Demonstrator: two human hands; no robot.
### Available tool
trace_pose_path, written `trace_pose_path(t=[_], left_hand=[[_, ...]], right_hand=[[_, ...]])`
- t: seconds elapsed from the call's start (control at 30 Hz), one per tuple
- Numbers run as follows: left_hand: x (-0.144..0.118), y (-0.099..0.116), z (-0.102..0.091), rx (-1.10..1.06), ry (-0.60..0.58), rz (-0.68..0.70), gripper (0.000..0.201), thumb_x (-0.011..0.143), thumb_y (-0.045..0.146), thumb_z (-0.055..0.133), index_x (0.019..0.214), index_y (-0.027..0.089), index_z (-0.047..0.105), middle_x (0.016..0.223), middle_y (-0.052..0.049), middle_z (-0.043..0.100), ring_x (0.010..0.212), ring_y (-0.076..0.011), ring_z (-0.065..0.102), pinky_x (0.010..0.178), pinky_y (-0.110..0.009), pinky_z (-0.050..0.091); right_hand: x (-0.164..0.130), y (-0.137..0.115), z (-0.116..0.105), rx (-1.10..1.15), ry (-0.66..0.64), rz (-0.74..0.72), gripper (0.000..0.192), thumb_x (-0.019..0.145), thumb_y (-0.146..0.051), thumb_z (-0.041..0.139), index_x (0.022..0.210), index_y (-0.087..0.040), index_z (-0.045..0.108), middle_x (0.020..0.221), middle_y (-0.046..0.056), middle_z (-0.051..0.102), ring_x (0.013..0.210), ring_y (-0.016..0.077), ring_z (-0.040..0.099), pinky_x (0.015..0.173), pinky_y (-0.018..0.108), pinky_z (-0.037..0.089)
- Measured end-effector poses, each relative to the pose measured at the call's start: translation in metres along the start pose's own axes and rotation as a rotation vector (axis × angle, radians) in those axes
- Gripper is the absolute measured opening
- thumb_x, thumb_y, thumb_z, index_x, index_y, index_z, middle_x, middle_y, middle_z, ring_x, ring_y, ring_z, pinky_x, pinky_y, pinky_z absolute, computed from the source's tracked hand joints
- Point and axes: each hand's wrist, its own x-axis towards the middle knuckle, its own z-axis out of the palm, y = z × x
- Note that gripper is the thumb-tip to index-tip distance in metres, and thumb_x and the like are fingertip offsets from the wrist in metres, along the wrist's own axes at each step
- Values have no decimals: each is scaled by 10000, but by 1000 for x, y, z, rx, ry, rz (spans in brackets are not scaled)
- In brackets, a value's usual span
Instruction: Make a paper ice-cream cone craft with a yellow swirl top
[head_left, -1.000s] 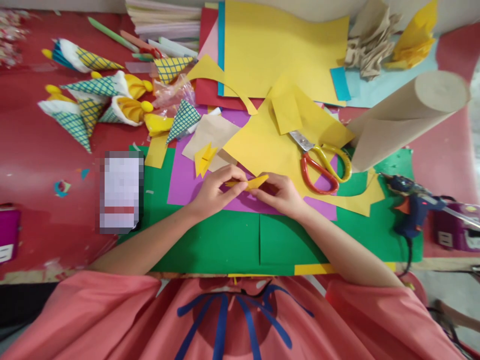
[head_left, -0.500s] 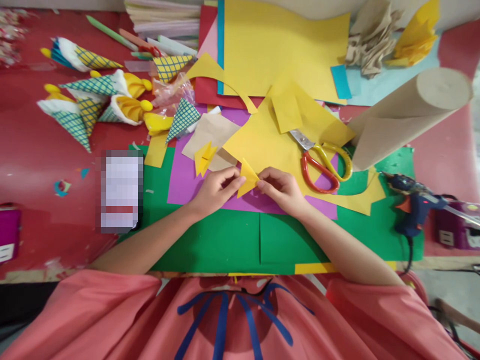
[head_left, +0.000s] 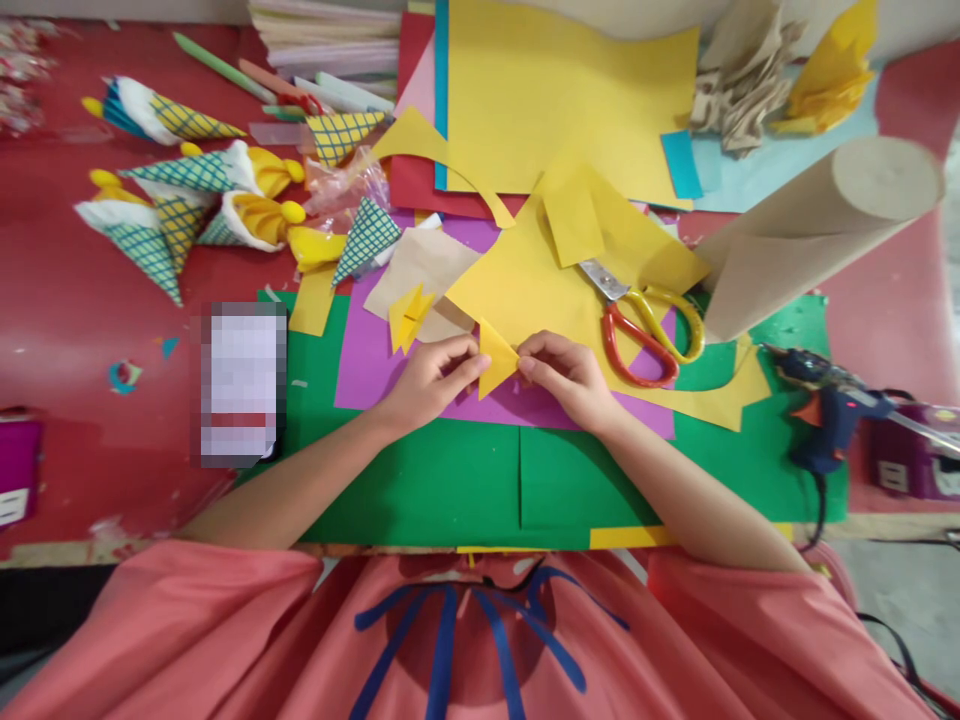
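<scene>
Between my two hands is a small yellow folded paper triangle [head_left: 494, 358], its point toward the right. My left hand [head_left: 439, 380] pinches its left edge between thumb and fingers. At the right corner, my right hand [head_left: 568, 378] pinches the tip. Just up and left of my left hand lies another folded yellow paper piece [head_left: 410, 318], on a beige paper sheet [head_left: 450, 262]. Scissors [head_left: 637, 325] with a red and a yellow handle rest above my right hand, on yellow paper [head_left: 510, 270]. A purple sheet [head_left: 367, 375] lies underneath.
A green mat [head_left: 420, 490] covers the near table. On the left are a blurred-out phone [head_left: 240, 385] and several patterned paper cones [head_left: 157, 250]. A brown paper roll [head_left: 825, 230] and a glue gun [head_left: 829, 410] are at right. Yellow sheets [head_left: 570, 90] lie at the back.
The yellow triangle has turned slightly, its left edge now more upright. My right hand has shifted a little to the right; other things look the same.
</scene>
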Motion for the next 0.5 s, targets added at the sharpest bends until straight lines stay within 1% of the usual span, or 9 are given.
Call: trace_pose_path(t=[0.23,0.37,0.5], left_hand=[[1,0,-1,-13,-23,21,309,899,380,568,674,171,541,573,38,571,505,-68,566,485,-174,449],[0,-2,0,-36,12,41,266,853,369,639,697,176,542,567,52,561,478,-70,566,466,-180,454],[1,-3,2,-39,52,49,269,857,374,640,704,175,543,548,51,576,468,-63,567,469,-167,461]], right_hand=[[1,-1,-1,23,-30,-11,173,893,-311,618,812,-159,602,713,-12,579,630,82,543,618,219,439],[1,-1,-1,-25,-10,-3,205,896,-344,612,803,-162,594,706,-11,578,633,85,539,619,220,440],[1,0,0,-87,33,-21,221,901,-360,601,803,-163,591,720,-7,593,643,80,547,626,213,445]])
